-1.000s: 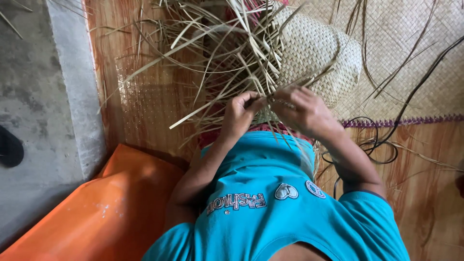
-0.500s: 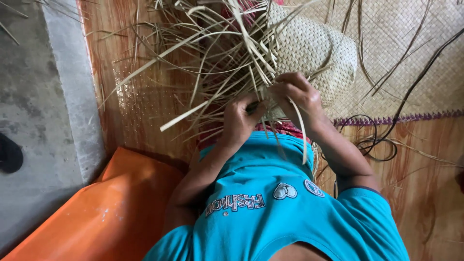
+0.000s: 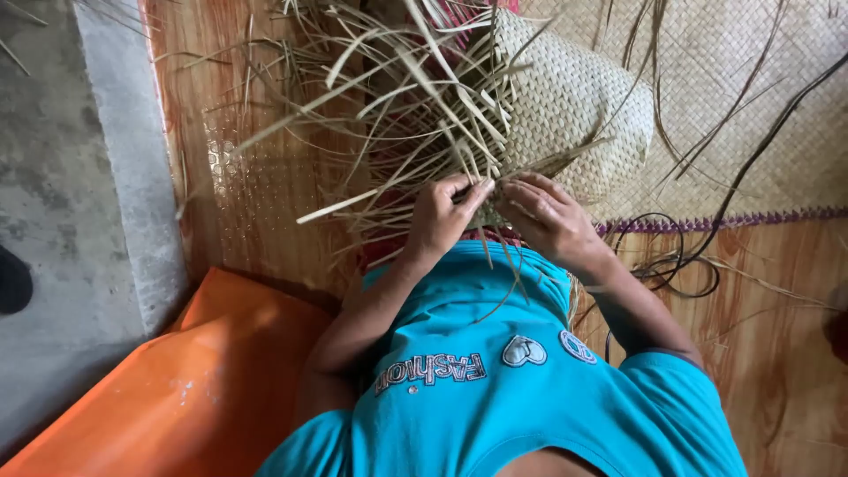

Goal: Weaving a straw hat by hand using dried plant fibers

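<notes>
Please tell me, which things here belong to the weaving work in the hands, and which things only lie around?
In the work:
left hand
right hand
loose straw strips
half-woven straw piece

Lying about:
orange sheet
woven floor mat
dark cord
concrete floor

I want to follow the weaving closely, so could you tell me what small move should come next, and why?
Probably tuck the strip pinched by the left hand under the neighbouring strand by the right hand: both hands meet at the woven piece's unfinished edge, where loose strips still fan out.
</notes>
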